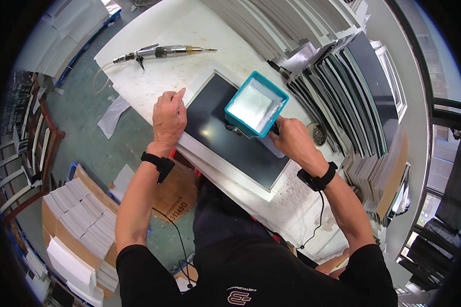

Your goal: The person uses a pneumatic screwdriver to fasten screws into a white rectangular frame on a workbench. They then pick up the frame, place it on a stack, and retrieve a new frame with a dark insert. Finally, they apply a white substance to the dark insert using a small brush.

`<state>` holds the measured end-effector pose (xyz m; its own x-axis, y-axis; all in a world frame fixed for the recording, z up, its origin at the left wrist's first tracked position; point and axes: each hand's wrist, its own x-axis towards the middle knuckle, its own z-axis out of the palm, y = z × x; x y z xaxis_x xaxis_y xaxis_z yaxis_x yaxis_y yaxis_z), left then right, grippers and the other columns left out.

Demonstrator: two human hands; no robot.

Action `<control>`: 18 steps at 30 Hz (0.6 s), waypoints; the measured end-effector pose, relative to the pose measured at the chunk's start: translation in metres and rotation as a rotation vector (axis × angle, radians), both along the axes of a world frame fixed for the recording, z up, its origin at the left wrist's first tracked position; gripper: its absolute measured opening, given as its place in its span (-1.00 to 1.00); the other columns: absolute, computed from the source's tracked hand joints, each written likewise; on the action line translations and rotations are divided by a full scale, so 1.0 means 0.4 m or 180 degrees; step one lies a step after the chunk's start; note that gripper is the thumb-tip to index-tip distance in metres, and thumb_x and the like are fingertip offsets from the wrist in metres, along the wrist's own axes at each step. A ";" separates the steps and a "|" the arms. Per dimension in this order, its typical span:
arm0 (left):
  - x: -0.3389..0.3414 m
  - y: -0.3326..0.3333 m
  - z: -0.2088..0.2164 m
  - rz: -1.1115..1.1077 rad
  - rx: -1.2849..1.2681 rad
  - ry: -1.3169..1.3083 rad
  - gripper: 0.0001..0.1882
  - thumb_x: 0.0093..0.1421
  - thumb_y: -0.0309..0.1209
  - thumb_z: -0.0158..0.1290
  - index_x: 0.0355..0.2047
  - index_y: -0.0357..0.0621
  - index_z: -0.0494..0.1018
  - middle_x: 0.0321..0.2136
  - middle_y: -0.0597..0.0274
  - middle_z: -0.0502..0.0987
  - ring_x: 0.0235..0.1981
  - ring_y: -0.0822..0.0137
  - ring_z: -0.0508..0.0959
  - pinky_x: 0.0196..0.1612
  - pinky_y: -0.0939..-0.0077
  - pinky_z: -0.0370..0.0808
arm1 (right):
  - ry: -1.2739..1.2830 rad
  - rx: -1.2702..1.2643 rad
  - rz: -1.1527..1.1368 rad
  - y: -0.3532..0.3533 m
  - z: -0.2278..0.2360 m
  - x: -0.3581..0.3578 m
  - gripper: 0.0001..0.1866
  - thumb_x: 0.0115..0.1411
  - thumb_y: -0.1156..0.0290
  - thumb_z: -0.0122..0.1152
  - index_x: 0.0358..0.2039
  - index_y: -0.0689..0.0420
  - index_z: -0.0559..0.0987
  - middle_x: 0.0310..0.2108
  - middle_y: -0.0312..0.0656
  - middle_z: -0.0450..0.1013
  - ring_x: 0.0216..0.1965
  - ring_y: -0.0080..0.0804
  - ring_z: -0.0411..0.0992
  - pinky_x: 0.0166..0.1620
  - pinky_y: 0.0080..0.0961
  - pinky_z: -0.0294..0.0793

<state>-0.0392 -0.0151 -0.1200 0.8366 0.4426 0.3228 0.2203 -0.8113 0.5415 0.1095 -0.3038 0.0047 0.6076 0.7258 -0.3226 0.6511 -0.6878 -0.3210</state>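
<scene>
A framed dark panel [224,135] with a pale rim lies slantwise on the white worktable. Over its right half is a square teal container [257,105], its inside whitish, with a small metal fitting on its near left side. My right hand [294,139] is closed around a black handle [275,128] at the container's near right corner; whether the two are joined is hidden. Beside the panel's left rim, my left hand [169,117] is curled with the thumb pointing up and right. Whatever its fingers hold, if anything, is out of sight.
An air screwdriver [164,51] lies at the table's far left. Stacked dark panels [338,97] and pale frame strips [276,25] line the right and far sides. A cup of small screws [318,134] stands right of my hand. Cartons [79,225] sit lower left.
</scene>
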 end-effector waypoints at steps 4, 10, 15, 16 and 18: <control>-0.007 0.003 0.000 0.0032 0.0094 0.0006 -0.60 0.21 -0.52 0.06 0.08 -0.13 0.55 -0.16 0.11 0.52 -0.15 0.08 0.50 -0.06 0.21 0.44 | 0.0010 0.0313 -0.0083 0.098 -0.015 0.003 -0.76 0.15 0.39 0.37 -0.30 0.28 0.56 -0.53 0.19 0.48 -0.43 0.27 0.46 -0.30 0.03 0.42; -0.007 -0.002 -0.001 0.0078 0.0338 0.0025 -0.61 0.22 -0.49 0.05 0.07 -0.11 0.55 -0.15 0.12 0.51 -0.13 0.10 0.49 -0.05 0.21 0.44 | 0.0030 0.0697 -0.0164 0.218 -0.046 0.031 -0.68 0.19 0.25 0.42 -0.27 0.30 0.63 -0.50 0.20 0.51 -0.46 0.21 0.48 -0.30 -0.05 0.45; -0.002 -0.002 -0.009 0.0095 0.0421 0.0041 -0.62 0.23 -0.48 0.05 0.07 -0.10 0.55 -0.15 0.15 0.50 -0.12 0.11 0.49 -0.05 0.21 0.44 | 0.0205 0.1203 -0.0330 0.213 0.024 0.073 -0.54 0.21 0.13 0.42 -0.30 0.37 0.61 -0.52 0.21 0.52 -0.45 0.20 0.52 -0.28 -0.07 0.49; -0.003 -0.006 -0.014 0.0117 0.0349 0.0120 -0.62 0.23 -0.47 0.05 0.07 -0.09 0.55 -0.15 0.16 0.50 -0.13 0.11 0.50 -0.05 0.20 0.44 | 0.0131 0.1225 -0.0330 0.182 0.050 0.078 -0.54 0.22 0.12 0.41 -0.29 0.38 0.62 -0.53 0.21 0.52 -0.47 0.17 0.51 -0.29 -0.09 0.48; -0.009 -0.005 -0.019 0.0152 0.0359 0.0092 -0.61 0.22 -0.46 0.06 0.08 -0.07 0.55 -0.14 0.16 0.51 -0.13 0.10 0.51 -0.05 0.19 0.45 | -0.0128 0.1138 -0.0186 0.122 0.101 0.094 -0.54 0.23 0.12 0.40 -0.27 0.38 0.62 -0.56 0.19 0.49 -0.56 0.09 0.45 -0.36 -0.14 0.44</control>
